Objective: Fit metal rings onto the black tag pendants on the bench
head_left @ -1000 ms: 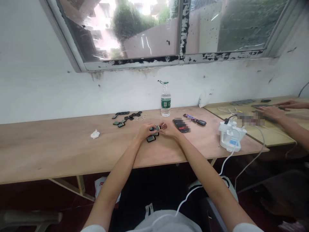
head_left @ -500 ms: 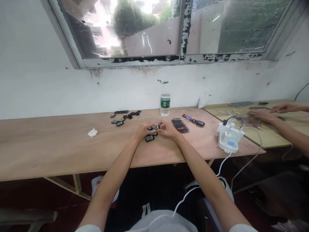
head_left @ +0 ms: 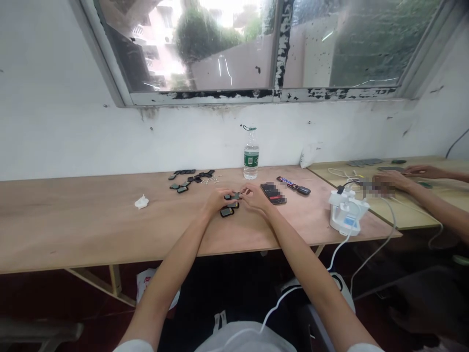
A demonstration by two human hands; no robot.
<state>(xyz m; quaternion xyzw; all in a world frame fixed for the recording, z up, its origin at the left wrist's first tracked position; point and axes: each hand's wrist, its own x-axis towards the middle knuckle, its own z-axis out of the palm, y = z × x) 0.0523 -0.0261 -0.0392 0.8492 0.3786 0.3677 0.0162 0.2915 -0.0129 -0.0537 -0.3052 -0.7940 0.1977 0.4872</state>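
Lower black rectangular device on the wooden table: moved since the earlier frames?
No. The black rectangular device sits about the same distance left of the clear plastic water bottle; only the camera view shifted.

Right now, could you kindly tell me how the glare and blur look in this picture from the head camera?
In the head view, the window glares white at top, the table slants, and pixelated blocks cover the dark device.

A plain shared workroom, with plywood benches (head_left: 91,220) under a paint-chipped window (head_left: 227,49).
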